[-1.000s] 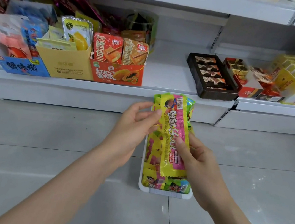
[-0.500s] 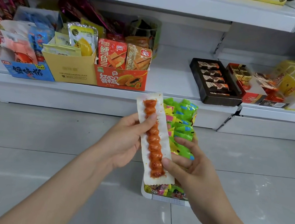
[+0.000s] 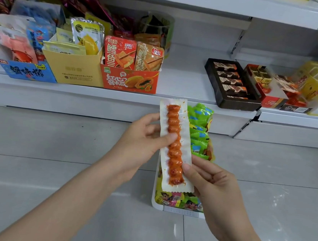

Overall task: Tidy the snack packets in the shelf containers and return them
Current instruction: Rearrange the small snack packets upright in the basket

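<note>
Head view: left hand (image 3: 144, 138) and right hand (image 3: 209, 178) both pinch a long clear snack packet (image 3: 175, 148) above a white container (image 3: 156, 205) of packets.

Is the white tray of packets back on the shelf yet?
No, the white tray sits on the floor below both hands, in front of the shelf.

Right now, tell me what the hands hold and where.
Both hold one long clear snack packet: left hand pinches its middle, right hand its lower end.
</note>
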